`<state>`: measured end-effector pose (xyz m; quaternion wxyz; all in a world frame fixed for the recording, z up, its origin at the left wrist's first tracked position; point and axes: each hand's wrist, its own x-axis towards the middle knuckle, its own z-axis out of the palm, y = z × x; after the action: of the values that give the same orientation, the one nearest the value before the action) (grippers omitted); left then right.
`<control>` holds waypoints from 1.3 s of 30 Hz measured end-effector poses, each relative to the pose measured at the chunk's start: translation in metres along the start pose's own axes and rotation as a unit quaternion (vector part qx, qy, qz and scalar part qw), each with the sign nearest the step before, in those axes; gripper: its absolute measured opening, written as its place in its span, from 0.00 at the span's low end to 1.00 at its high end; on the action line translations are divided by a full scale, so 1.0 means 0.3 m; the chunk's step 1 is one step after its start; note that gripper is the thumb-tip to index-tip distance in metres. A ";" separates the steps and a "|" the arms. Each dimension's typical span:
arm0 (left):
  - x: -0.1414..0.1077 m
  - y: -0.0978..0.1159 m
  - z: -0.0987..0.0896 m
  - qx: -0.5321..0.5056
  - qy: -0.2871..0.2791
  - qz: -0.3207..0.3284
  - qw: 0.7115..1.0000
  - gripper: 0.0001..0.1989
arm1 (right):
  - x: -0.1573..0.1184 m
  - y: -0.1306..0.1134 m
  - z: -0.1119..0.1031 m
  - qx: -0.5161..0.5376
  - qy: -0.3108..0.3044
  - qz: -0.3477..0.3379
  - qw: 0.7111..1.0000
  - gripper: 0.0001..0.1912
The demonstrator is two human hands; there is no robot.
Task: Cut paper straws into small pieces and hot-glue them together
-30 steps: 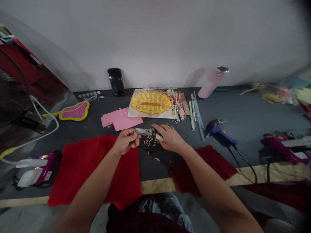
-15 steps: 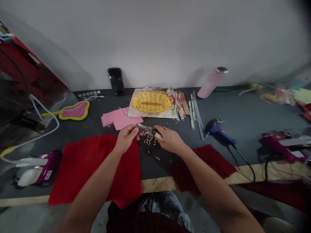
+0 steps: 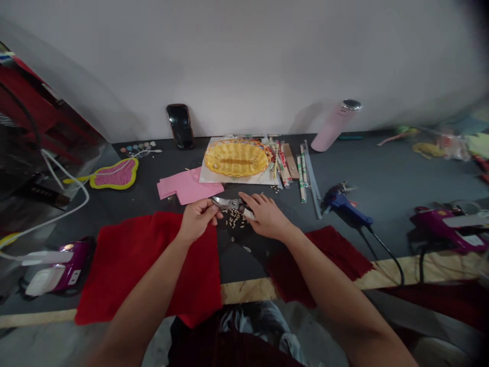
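Observation:
My right hand [image 3: 265,215] is wrapped round the handles of a pair of pruning shears [image 3: 233,204], whose blades point left. The blade tips reach the fingertips of my left hand [image 3: 198,218], which are pinched together; whatever they hold is too small to make out. Small pale cut pieces [image 3: 236,219] lie scattered on the dark table just below the shears. Behind the hands, a yellow woven basket [image 3: 237,159] rests on a white board [image 3: 208,176]. Pink sheets [image 3: 191,186] lie to the left of the board.
A red cloth [image 3: 145,260] and a dark red cloth [image 3: 336,252] lie near the front edge. A blue glue gun [image 3: 349,210], a pink bottle [image 3: 336,126] and wrapped sticks [image 3: 301,176] are on the right. A phone [image 3: 181,126] leans on the wall.
The shears' blades look more spread than before, and the fingers of my right hand have loosened a little on the handles. The whole view has shifted slightly.

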<state>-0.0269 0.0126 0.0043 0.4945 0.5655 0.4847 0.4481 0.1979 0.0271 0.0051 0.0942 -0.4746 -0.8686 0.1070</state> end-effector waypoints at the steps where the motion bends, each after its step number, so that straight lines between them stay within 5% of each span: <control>1: -0.001 0.001 0.000 0.000 -0.004 0.002 1.000 0.11 | 0.001 0.003 0.002 0.000 0.001 -0.006 1.000 0.33; 32: -0.032 0.025 0.021 0.034 0.018 0.058 0.998 0.10 | -0.007 0.026 -0.013 0.125 -0.010 -0.100 0.987 0.26; 39: -0.022 0.017 0.020 0.022 0.016 0.048 0.998 0.11 | 0.003 0.021 -0.003 0.097 0.009 -0.069 0.993 0.27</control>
<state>-0.0214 0.0052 0.0085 0.4522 0.5915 0.4746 0.4694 0.2027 0.0311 0.0043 0.1546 -0.4029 -0.8840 0.1799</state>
